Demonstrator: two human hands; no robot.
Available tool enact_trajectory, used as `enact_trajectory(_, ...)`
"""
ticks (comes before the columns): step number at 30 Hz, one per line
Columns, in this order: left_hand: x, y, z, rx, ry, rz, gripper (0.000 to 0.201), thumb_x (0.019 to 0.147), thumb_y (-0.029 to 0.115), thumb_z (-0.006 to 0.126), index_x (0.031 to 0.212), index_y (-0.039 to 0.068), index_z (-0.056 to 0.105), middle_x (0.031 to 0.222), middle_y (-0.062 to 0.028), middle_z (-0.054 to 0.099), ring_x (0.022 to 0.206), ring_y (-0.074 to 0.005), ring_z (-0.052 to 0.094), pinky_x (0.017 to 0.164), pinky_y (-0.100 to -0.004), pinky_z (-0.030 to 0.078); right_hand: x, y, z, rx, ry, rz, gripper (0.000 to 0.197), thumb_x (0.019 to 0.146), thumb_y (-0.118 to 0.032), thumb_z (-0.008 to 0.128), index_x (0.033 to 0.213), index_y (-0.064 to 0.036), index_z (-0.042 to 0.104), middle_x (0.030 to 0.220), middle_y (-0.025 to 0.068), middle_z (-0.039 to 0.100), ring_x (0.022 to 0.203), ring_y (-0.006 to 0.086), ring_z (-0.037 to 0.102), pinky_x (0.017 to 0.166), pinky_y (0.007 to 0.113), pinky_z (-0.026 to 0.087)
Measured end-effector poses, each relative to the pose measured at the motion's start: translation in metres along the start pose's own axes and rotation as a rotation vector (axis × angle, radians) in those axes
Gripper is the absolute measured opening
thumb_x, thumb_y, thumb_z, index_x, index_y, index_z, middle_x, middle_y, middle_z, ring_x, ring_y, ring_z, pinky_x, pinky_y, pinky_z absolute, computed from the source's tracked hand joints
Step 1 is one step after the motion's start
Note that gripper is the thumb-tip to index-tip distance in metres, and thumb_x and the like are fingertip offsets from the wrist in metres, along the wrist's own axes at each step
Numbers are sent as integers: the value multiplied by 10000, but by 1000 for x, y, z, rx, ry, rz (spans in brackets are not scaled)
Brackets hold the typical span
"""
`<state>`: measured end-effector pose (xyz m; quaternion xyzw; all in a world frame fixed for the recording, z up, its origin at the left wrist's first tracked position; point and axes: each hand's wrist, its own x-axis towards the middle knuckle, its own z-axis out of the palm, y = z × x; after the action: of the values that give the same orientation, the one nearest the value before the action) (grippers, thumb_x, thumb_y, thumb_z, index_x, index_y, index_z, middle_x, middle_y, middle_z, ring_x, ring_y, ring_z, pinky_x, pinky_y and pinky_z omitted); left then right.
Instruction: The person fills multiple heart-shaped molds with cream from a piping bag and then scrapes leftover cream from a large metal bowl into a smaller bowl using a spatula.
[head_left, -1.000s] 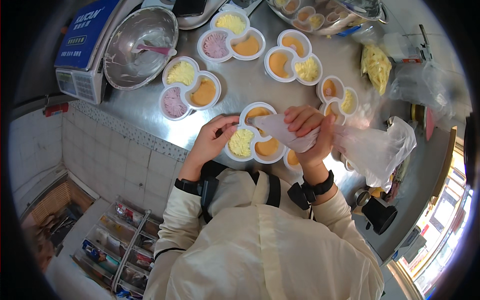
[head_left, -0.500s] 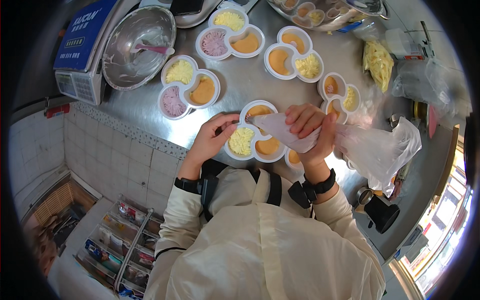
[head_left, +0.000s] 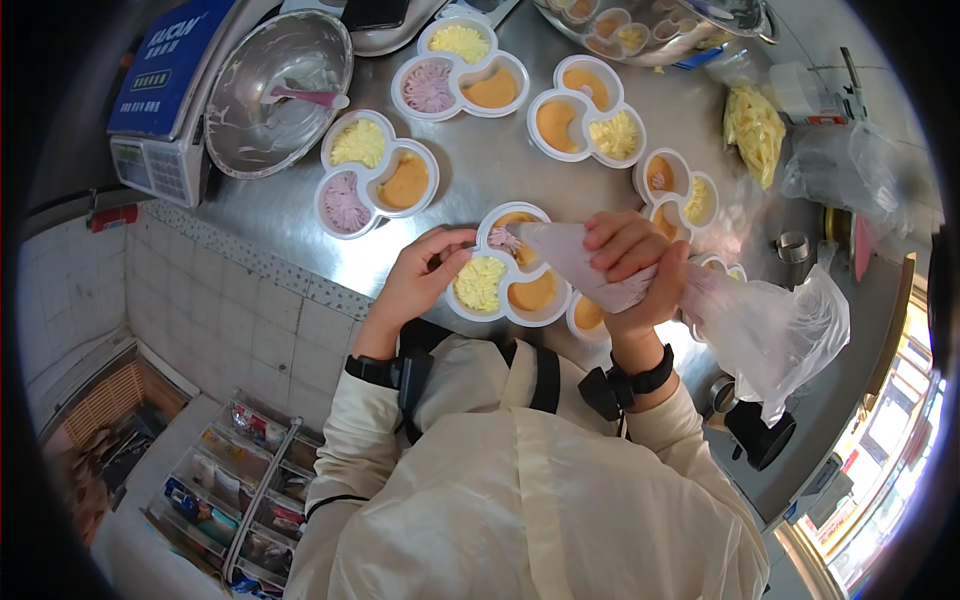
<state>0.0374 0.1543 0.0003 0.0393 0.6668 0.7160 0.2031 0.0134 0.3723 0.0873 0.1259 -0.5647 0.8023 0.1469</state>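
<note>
My right hand (head_left: pixel 632 268) squeezes a clear plastic piping bag (head_left: pixel 575 262) whose tip points into the upper cup of a white three-cup tray (head_left: pixel 508 270). That cup holds a little purple paste, while the other two cups hold yellow and orange paste. My left hand (head_left: pixel 418 282) rests its fingers on the tray's left rim. The bag's loose end (head_left: pixel 775 330) trails off to the right.
Several more filled three-cup trays (head_left: pixel 377 180) lie on the steel counter (head_left: pixel 500 160). A metal mixing bowl (head_left: pixel 280 90) with a spatula stands on a scale at the upper left. A bag of yellow paste (head_left: pixel 753 125) lies at the upper right. Tiled wall and shelves sit below left.
The piping bag's tip has moved down into the tray's upper cup, and purple paste now shows there. My left hand stays on the tray's rim.
</note>
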Motion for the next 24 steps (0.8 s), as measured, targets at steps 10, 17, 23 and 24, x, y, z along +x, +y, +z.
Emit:
enact_trajectory(10,0,10,-1,52,-38,-52,244,883,102,541,1111,17,559,832,27,487,722,-49,408,676,-186,362,-1,8,0,11,-55,37,516,946,-286,230,550,-52,464,596,108,528,646,231,529,729,378,443)
enact_trajectory(17,0,9,-1,46,-28,-45,245,881,106,546,1108,16,562,815,31,474,713,-48,402,671,-182,358,-1,8,-1,16,-57,30,516,946,-291,231,545,-52,452,591,104,519,631,227,517,725,377,437)
enact_trajectory(23,-1,7,-2,59,-31,-48,246,883,112,545,1109,15,561,839,23,494,734,-52,415,685,-186,365,-5,0,-3,40,-70,58,521,945,-297,232,549,-46,461,589,109,516,625,233,511,722,384,435)
enact_trajectory(24,-1,7,-3,58,-31,-44,247,884,115,544,1109,15,561,844,22,497,738,-52,417,687,-187,367,-5,-2,-4,27,-64,70,522,944,-298,232,551,-45,466,589,112,517,629,235,514,723,388,437)
